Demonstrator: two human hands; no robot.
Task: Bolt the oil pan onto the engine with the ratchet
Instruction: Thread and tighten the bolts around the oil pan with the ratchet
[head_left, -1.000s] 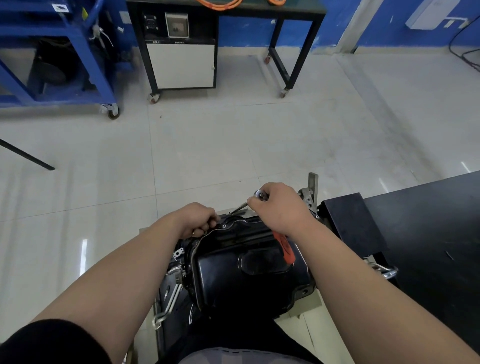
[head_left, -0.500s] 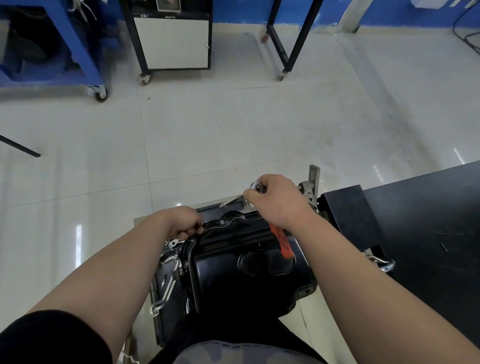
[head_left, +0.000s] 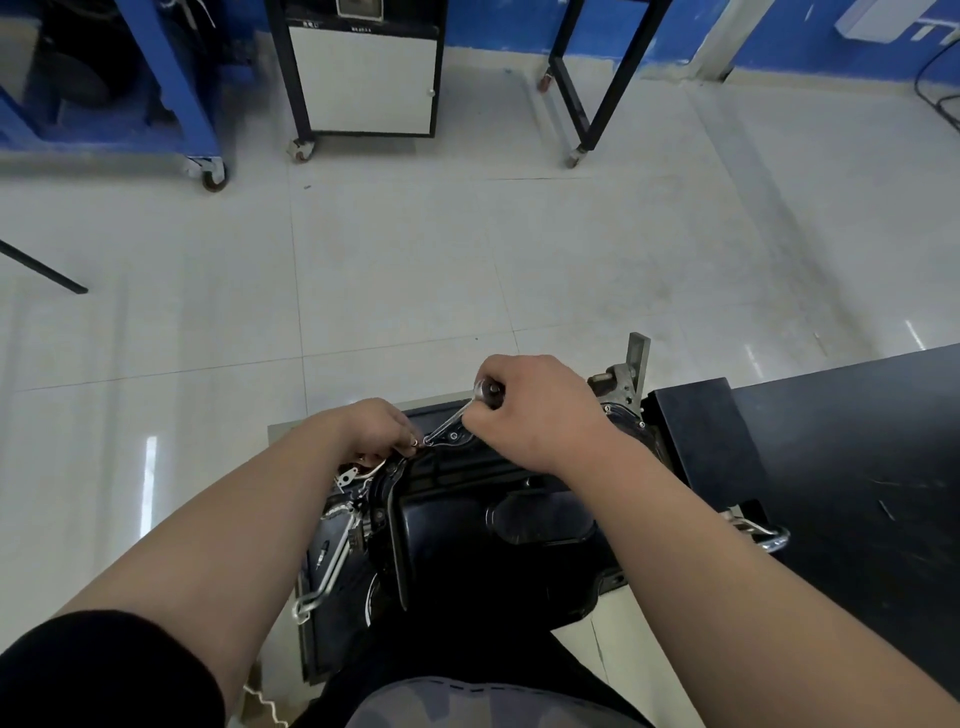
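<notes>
The ratchet (head_left: 453, 423) between the left hand (head_left: 374, 431) and the right hand (head_left: 535, 410) is bright silver. Below both hands the oil pan (head_left: 457, 525) is glossy black, and the engine (head_left: 358, 571) under it is dark with silver fittings. Right of the right hand, the table (head_left: 857, 467) is matt black with a few pale scratches. Beyond the hands the floor (head_left: 415, 260) is off-white tile crossed by thin dark joint lines. Far beyond the left hand a cart (head_left: 176, 78) is blue, the cabinet (head_left: 363, 78) beside it is white in a black frame, and the wall (head_left: 779, 36) is blue. The sleeve (head_left: 104, 670) behind the left hand is black. The garment (head_left: 467, 706) nearest the person is grey camouflage.
</notes>
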